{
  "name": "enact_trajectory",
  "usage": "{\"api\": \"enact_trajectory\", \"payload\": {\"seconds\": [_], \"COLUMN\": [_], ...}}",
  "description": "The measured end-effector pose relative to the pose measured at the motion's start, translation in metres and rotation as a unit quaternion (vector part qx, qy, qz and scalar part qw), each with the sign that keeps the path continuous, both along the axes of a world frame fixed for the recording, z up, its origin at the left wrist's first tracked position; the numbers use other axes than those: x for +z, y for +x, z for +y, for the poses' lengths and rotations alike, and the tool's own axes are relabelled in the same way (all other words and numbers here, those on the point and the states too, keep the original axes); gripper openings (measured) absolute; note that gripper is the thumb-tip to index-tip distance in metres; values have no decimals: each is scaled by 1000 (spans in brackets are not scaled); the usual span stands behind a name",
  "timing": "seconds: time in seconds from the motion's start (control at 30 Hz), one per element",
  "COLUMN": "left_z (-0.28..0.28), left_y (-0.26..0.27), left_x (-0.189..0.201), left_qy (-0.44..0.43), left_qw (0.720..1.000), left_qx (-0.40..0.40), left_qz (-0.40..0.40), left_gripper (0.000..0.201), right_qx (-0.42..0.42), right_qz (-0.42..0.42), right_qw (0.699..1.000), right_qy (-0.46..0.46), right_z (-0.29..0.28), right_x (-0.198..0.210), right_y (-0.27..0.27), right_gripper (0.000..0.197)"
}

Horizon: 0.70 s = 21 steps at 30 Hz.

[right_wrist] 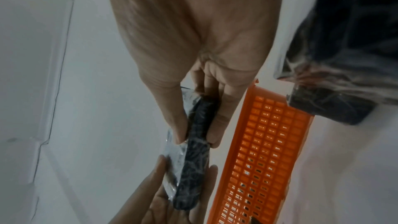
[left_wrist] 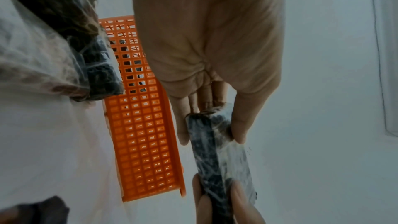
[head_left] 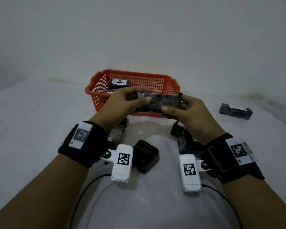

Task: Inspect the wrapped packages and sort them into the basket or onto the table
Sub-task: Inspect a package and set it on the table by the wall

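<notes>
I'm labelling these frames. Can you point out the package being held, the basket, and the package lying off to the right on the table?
held package (head_left: 165, 101), head view, its dark front face.
basket (head_left: 96, 83), head view, left rim.
package on the table (head_left: 234, 112), head view, dark side face.

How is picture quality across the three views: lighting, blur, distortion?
Head view: dim, flat light, wide-angle bending, held package dark but legible. Left wrist view: near packages blurred, basket sharp. Right wrist view: strong stretching, nearby package smeared.

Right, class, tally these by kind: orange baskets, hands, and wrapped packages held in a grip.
orange basket: 1
left hand, right hand: 2
held wrapped package: 1, one hand at each end
Total: 4
</notes>
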<state>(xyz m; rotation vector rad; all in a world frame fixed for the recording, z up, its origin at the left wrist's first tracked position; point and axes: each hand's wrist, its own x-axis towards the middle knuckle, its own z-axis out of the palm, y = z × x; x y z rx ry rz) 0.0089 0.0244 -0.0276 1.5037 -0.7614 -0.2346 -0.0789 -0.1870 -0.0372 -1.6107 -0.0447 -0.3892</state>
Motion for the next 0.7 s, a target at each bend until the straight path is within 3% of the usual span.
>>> {"api": "enact_trajectory", "payload": {"seconds": [0.17, 0.37, 0.57, 0.7], "left_z": [2, 3, -6, -4], "left_y": [2, 6, -1, -2], "left_x": [3, 0, -2, 0], "left_qy": [46, 93, 25, 49], "left_qw": [998, 991, 997, 996], "left_qx": [8, 40, 32, -6], "left_qz": [-30, -82, -64, -78], "left_gripper": [37, 49, 40, 47], "right_qx": [-31, 17, 76, 111], "right_qz": [-21, -39, 60, 37], "right_qw": [999, 995, 992, 988], "right_qy": [-12, 92, 77, 105], "right_z": [-2, 7, 13, 14], "right_x": [3, 15, 10, 10], "right_y": [-2, -7, -9, -10], "right_gripper": [48, 41, 47, 52]}}
